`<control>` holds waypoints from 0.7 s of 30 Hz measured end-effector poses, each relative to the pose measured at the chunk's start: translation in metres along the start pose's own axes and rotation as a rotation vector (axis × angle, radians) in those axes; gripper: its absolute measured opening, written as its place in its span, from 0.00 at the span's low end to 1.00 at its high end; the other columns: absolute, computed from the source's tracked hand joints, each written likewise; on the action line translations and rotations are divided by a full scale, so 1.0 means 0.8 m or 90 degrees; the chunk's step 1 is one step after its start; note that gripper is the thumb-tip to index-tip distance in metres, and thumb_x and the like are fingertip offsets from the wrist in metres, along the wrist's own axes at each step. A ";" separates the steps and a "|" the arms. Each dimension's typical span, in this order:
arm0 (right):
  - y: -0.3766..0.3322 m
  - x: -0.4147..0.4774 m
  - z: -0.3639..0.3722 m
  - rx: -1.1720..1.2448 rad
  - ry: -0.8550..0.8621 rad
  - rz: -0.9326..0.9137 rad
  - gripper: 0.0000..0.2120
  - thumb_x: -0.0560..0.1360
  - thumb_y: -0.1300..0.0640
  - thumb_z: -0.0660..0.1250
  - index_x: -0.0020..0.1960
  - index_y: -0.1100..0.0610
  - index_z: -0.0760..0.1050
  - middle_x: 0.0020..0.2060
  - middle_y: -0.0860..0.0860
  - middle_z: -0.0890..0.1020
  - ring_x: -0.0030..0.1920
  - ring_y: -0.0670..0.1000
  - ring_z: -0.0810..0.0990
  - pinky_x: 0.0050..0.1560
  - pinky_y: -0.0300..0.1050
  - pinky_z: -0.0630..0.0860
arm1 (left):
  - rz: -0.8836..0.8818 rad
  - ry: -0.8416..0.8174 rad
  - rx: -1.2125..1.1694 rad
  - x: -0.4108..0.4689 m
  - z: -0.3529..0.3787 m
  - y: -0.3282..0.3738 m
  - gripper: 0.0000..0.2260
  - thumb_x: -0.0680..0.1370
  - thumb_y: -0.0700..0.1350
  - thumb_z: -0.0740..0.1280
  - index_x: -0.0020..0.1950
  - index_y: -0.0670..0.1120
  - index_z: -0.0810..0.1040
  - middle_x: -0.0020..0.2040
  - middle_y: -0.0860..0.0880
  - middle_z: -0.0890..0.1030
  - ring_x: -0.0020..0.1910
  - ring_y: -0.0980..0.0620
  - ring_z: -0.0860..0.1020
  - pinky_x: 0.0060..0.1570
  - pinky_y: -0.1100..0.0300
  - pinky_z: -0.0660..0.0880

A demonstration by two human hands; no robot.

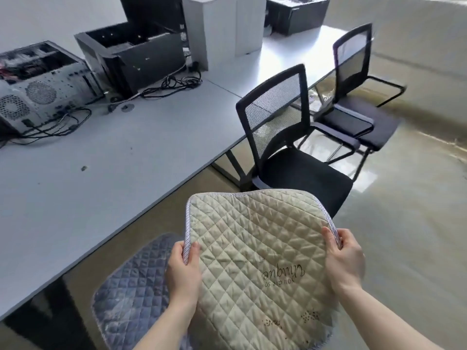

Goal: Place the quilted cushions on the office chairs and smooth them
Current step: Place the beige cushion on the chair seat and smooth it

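I hold a beige quilted cushion (255, 251) flat in front of me, printed side up with brown lettering. My left hand (183, 270) grips its left edge and my right hand (345, 258) grips its right edge. The cushion's far edge hangs just short of the bare black seat of the nearest office chair (303, 173), which has a mesh back. A second black mesh chair (358, 117) stands behind it, its seat also bare. A grey-blue quilted cushion (131, 291) lies lower left, below my left hand, on something I cannot make out.
A long white desk (113, 173) runs along the left, carrying open computer cases (43, 82), cables (174, 84) and a white cabinet (222, 29). A shiny beige floor (404, 236) spreads to the right of the chairs.
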State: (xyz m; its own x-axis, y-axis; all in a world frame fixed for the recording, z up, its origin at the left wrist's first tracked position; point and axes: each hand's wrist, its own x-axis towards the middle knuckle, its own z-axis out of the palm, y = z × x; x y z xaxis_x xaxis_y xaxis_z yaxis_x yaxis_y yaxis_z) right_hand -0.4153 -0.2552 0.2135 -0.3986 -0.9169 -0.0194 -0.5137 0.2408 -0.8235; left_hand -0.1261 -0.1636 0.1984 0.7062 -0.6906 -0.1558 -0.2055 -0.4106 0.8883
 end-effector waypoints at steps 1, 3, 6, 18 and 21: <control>0.005 0.006 -0.020 0.006 0.022 0.013 0.16 0.78 0.42 0.64 0.40 0.53 0.73 0.32 0.48 0.79 0.36 0.53 0.78 0.33 0.47 0.68 | 0.018 -0.019 0.007 -0.004 0.012 0.016 0.11 0.80 0.54 0.64 0.40 0.51 0.74 0.30 0.54 0.72 0.29 0.53 0.69 0.29 0.57 0.66; 0.013 0.014 -0.045 0.008 0.047 0.028 0.16 0.78 0.42 0.64 0.41 0.54 0.72 0.32 0.50 0.79 0.36 0.56 0.77 0.35 0.49 0.69 | 0.047 -0.042 0.012 -0.006 0.030 0.040 0.10 0.80 0.54 0.64 0.40 0.52 0.73 0.30 0.54 0.72 0.28 0.53 0.69 0.28 0.57 0.66; 0.023 0.031 -0.092 0.021 0.097 0.038 0.17 0.78 0.43 0.64 0.41 0.55 0.72 0.33 0.53 0.79 0.36 0.59 0.77 0.36 0.50 0.70 | 0.100 -0.079 0.007 -0.016 0.065 0.083 0.09 0.80 0.54 0.65 0.41 0.53 0.73 0.31 0.54 0.74 0.30 0.54 0.71 0.31 0.55 0.69; 0.079 0.118 -0.296 0.040 0.255 0.068 0.15 0.78 0.44 0.66 0.43 0.57 0.74 0.33 0.54 0.77 0.37 0.59 0.76 0.37 0.49 0.67 | 0.207 -0.185 0.011 -0.131 0.223 0.231 0.11 0.78 0.57 0.65 0.43 0.52 0.75 0.36 0.53 0.81 0.37 0.53 0.78 0.42 0.53 0.74; 0.099 0.143 -0.348 0.049 0.280 0.075 0.15 0.77 0.44 0.66 0.44 0.56 0.74 0.34 0.54 0.78 0.38 0.59 0.76 0.38 0.48 0.67 | 0.217 -0.206 0.001 -0.165 0.265 0.265 0.10 0.78 0.57 0.65 0.46 0.51 0.76 0.39 0.54 0.81 0.40 0.53 0.79 0.43 0.54 0.74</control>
State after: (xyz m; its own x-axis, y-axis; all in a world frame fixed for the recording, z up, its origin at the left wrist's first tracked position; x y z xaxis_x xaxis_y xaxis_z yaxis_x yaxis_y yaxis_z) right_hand -0.7137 -0.2526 0.3038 -0.7439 -0.6584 0.1141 -0.3947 0.2952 -0.8701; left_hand -0.4065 -0.2851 0.3158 0.3515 -0.9360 0.0177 -0.3902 -0.1293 0.9116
